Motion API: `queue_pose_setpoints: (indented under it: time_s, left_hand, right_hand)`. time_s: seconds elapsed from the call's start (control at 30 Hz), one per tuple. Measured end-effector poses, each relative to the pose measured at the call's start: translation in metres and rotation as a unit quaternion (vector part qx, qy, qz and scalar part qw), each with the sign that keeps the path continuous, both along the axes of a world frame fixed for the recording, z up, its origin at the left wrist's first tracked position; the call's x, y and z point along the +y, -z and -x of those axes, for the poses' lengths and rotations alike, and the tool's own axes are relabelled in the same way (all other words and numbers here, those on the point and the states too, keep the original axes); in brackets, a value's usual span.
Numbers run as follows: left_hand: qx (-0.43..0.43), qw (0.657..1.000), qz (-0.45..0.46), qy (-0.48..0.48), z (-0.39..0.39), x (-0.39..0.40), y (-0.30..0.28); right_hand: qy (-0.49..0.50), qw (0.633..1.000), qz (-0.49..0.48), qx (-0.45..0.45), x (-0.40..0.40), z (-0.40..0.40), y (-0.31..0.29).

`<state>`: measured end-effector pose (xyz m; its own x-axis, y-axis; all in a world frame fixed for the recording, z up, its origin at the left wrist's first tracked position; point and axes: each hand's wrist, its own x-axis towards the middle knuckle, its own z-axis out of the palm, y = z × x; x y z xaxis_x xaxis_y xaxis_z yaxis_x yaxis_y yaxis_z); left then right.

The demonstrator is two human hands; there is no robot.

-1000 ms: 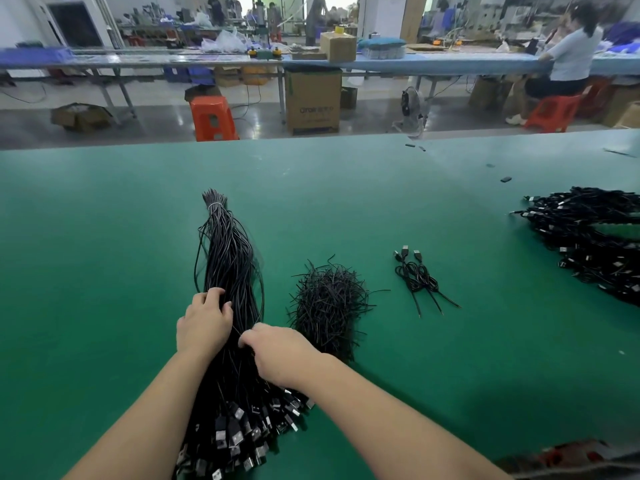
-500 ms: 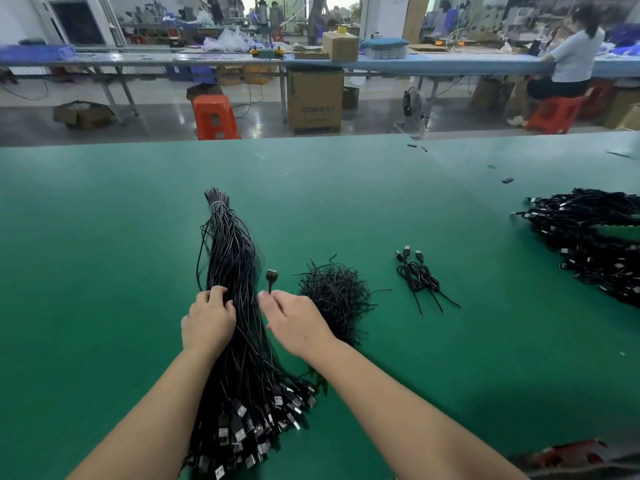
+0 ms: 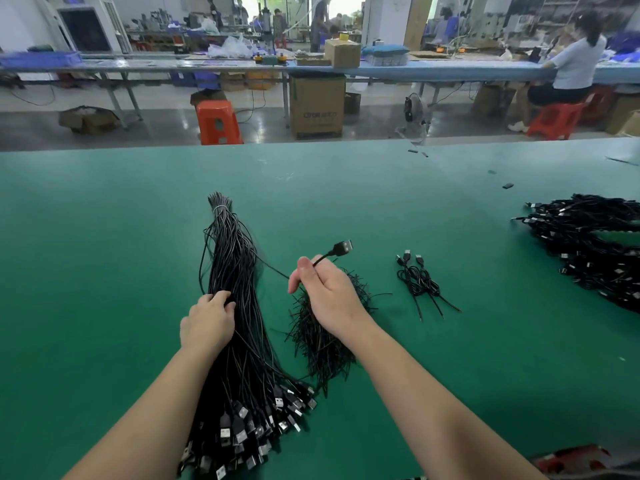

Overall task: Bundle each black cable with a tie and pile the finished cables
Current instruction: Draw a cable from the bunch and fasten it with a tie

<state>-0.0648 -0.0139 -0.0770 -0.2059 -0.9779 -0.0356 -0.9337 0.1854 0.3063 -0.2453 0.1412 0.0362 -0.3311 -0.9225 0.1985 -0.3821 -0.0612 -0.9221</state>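
We see a green counter point(image 3: 104, 254) with a long sheaf of black cables point(image 3: 235, 271) lying on it, bound at its far tip and fanning out toward us into a mass of USB plugs point(image 3: 256, 427) near the bottom edge. The left hand point(image 3: 207, 323) rests on the middle of this sheaf, its fingers curled down into the strands and gripping them.

The right hand point(image 3: 325, 292) is raised just to the right of the sheaf. Its thumb and fingers are closed around a single cable point(image 3: 325, 256), pinching it just behind the plug point(image 3: 344, 246), which sticks up and away past the fingertips. The rest of that cable trails leftward from the hand back into the sheaf.

Beneath the right hand and wrist lies a bristly heap of short black ties point(image 3: 322, 341), just beside the sheaf. Farther right, apart from the ties, two finished cables point(image 3: 419, 282) lie side by side on the counter, each coiled at its middle with plug and tail ends sticking out. Well apart, at the right edge, sits a large pile of bundled cables point(image 3: 588, 251), partly cut off by the frame.

Beyond the counter we see an orange stool point(image 3: 218, 122), a cardboard box point(image 3: 317, 105) and a seated person point(image 3: 571, 71) at another bench.
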Motion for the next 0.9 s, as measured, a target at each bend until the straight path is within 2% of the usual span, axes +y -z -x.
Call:
queue_pose_setpoints:
  time_s: [0.07, 0.13, 0.17, 0.2, 0.23, 0.27, 0.33, 0.43, 0.63, 0.67, 0.8, 0.83, 0.9]
  left_hand:
    - [0.034, 0.999, 0.025, -0.001, 0.005, 0.002, -0.012]
    - [0.193, 0.980, 0.047, 0.014, 0.016, 0.004, -0.033]
    - [0.305, 0.952, 0.015, 0.024, 0.022, 0.006, -0.049]
    - [0.414, 0.908, -0.054, 0.041, 0.027, 0.010, -0.067]
    - [0.496, 0.854, -0.138, 0.075, 0.031, 0.016, -0.085]
    - [0.528, 0.816, -0.204, 0.121, 0.034, 0.020, -0.099]
    - [0.510, 0.794, -0.255, 0.212, 0.036, 0.032, -0.118]
    - [0.494, 0.778, -0.274, 0.274, 0.040, 0.050, -0.129]
    - [0.556, 0.731, -0.288, 0.272, 0.043, 0.074, -0.137]
    - [0.551, 0.735, -0.285, 0.273, 0.044, 0.077, -0.139]
    - [0.488, 0.809, -0.173, 0.280, 0.049, 0.083, -0.139]
    - [0.495, 0.810, -0.157, 0.271, 0.049, 0.083, -0.140]
    - [0.544, 0.786, -0.161, 0.248, 0.047, 0.085, -0.147]
  right_hand:
    - [-0.012, 0.999, 0.008, 0.036, 0.001, 0.003, -0.003]
    - [-0.052, 0.998, -0.028, 0.007, 0.001, 0.007, -0.003]
    - [-0.067, 0.997, -0.048, -0.002, 0.001, 0.009, -0.002]
    - [-0.072, 0.996, -0.061, -0.006, 0.001, 0.009, 0.000]
    - [-0.072, 0.995, -0.066, -0.017, 0.001, 0.008, 0.001]
    - [-0.075, 0.994, -0.066, -0.043, 0.002, 0.006, 0.003]
    - [-0.084, 0.987, -0.066, -0.124, 0.002, 0.000, 0.005]
    - [-0.082, 0.972, -0.068, -0.208, 0.002, -0.005, 0.004]
    - [-0.063, 0.944, -0.040, -0.321, 0.003, -0.009, 0.003]
    - [-0.058, 0.941, -0.039, -0.332, 0.004, -0.009, 0.003]
    - [-0.060, 0.937, -0.048, -0.341, 0.005, -0.013, 0.003]
    - [-0.070, 0.937, -0.046, -0.338, 0.006, -0.015, 0.003]
    - [-0.103, 0.940, -0.034, -0.323, 0.007, -0.018, 0.002]
